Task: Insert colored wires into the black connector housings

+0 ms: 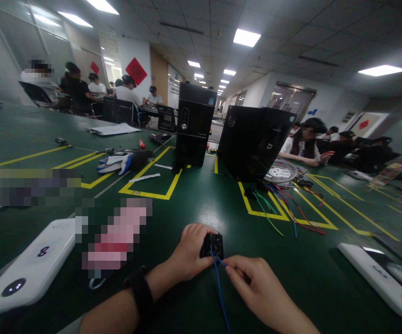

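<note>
The person's left hand (192,250) is curled around one small black rectangular block (216,243), fingers along its far side and thumb on its near side, keeping it just above or on the dark green table (183,311); which of the two cannot be told. The right hand (256,283), just beside the left but apart from it, has thumb and forefinger pinched together on thin blue insulated wire (220,292), the other fingers loosely folded. Two lengths of this wire run from the block, one to the pinch, one down between the hands toward the person; whether they join is unclear. Beyond the hands stand two black box-shaped computer towers, one upright straight ahead (194,134), the other ahead and to the right (256,141). Beside the latter lie one round white openwork basket (281,171) and loose green, blue and red wires (294,213), too tangled to count. Two long white rounded cases flank the hands, one left (37,264), one right (378,276). Ahead and left lie two white paper strips (145,177).
</note>
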Demonstrator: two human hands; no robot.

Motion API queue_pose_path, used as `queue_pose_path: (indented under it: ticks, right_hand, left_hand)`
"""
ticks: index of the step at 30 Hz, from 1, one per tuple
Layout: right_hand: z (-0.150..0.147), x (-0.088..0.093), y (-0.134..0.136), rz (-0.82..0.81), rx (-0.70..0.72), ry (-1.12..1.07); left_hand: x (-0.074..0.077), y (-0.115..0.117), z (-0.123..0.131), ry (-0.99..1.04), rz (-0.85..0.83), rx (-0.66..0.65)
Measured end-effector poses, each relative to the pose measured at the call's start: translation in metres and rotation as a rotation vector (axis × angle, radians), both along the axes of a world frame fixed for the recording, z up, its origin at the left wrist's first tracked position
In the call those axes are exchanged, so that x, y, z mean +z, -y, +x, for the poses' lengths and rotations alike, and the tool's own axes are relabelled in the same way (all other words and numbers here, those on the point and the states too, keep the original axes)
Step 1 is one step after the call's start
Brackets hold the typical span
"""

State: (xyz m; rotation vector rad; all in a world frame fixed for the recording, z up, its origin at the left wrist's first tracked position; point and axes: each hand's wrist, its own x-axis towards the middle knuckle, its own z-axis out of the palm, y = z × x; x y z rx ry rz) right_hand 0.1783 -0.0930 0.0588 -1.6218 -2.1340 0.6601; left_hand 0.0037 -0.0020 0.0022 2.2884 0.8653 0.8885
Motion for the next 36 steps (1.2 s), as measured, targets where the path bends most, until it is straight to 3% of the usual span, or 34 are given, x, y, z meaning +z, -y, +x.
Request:
queue_pose_path:
  ticks: [11,21,30,36]
  right_hand:
    - [0.0001,-0.0044,0.0023,-0.042,0.07,0.15]
    - [0.0008,-0.0009,0.0002,-0.074,0.032,-0.018]
    - [0.0007,-0.0047,0.0017,-0.097,0.101,0.114]
    - [0.0012,-0.0035,0.0007,-0.059,0.073,0.074]
  left_hand:
    - [0.0018,0.0002,-0.0007,0.008,-0.003,-0.001]
    - [0.0022,-0.0006,-0.0001,-0.006,0.011,-0.011]
    - [0.0014,-0.0001,-0.0008,-0.006,-0.007,-0.013]
    - [-0.0003,-0.0009,-0.0005,-0.006,-0.002,-0.006]
